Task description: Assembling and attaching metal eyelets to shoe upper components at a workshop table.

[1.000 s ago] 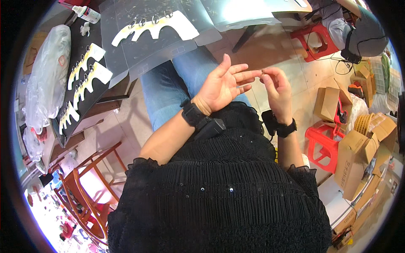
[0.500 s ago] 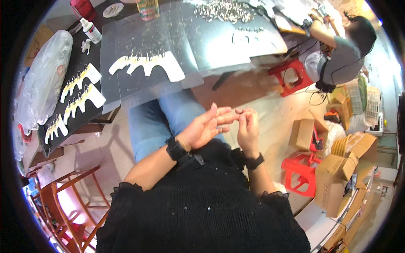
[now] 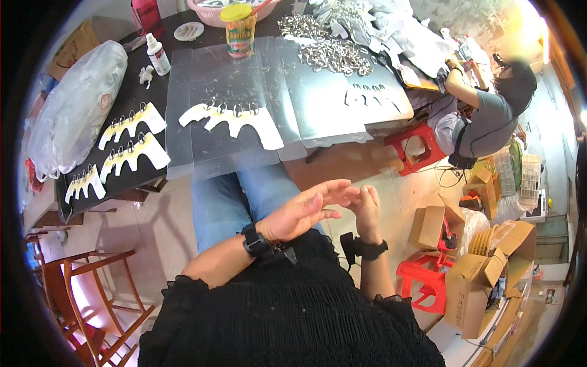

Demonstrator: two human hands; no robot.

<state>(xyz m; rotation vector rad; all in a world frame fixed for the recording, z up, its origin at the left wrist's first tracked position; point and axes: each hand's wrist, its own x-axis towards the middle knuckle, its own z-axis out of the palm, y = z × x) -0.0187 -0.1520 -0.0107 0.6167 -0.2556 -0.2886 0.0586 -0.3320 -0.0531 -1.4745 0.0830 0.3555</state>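
Note:
Above my lap, my left hand (image 3: 296,215) is held out with its fingers stretched toward the right and the thumb apart; I see nothing in it. My right hand (image 3: 368,214) meets its fingertips, with fingers closed in a pinch. Whether anything small lies in that pinch is hidden. On the table beyond, white curved pieces with several prongs carry metal rings along one edge: one piece (image 3: 232,121) lies straight ahead on a clear plastic sheet (image 3: 211,76). Further pieces (image 3: 133,158) lie on the dark tabletop at the left.
Heaps of metal rings (image 3: 336,56) and a yellow-lidded jar (image 3: 239,30) stand at the back. A white bottle (image 3: 158,55) and a plastic bag (image 3: 79,110) are left. A co-worker (image 3: 495,116) sits right, near red stools (image 3: 422,281) and cardboard boxes (image 3: 468,287). A wooden chair (image 3: 101,306) is lower left.
The view has tilted up, so more of the table's far side shows and everything sits lower. My left fingers have bent slightly toward the right hand, which still pinches at their tips.

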